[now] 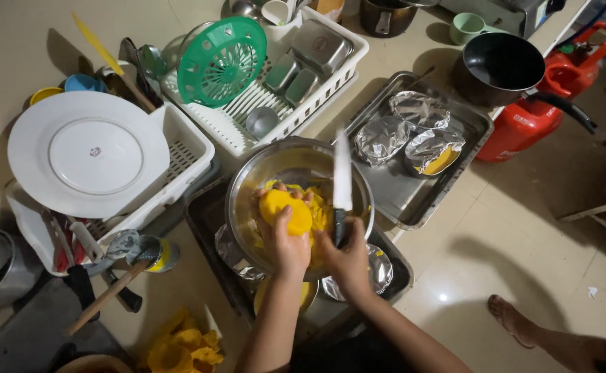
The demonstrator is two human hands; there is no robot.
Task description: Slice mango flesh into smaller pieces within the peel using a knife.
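Observation:
My left hand point(288, 243) grips a peeled yellow fruit point(286, 208) over a large steel bowl point(248, 181) that holds more yellow pieces. My right hand point(348, 257) is closed on the dark handle of a knife point(342, 181), whose broad blade points up and away, just right of the fruit. The bowl rests on a dark tray point(203, 215) with foil cups in it.
A steel tray point(479, 130) with foil-wrapped cups lies to the right. White dish racks point(192, 141) with a plate, a green cover and steel containers stand behind. Yellow peels point(182, 345) lie near left. A black pan point(500, 63), a red gas canister point(527, 128) and a bare foot point(513, 319) are at right.

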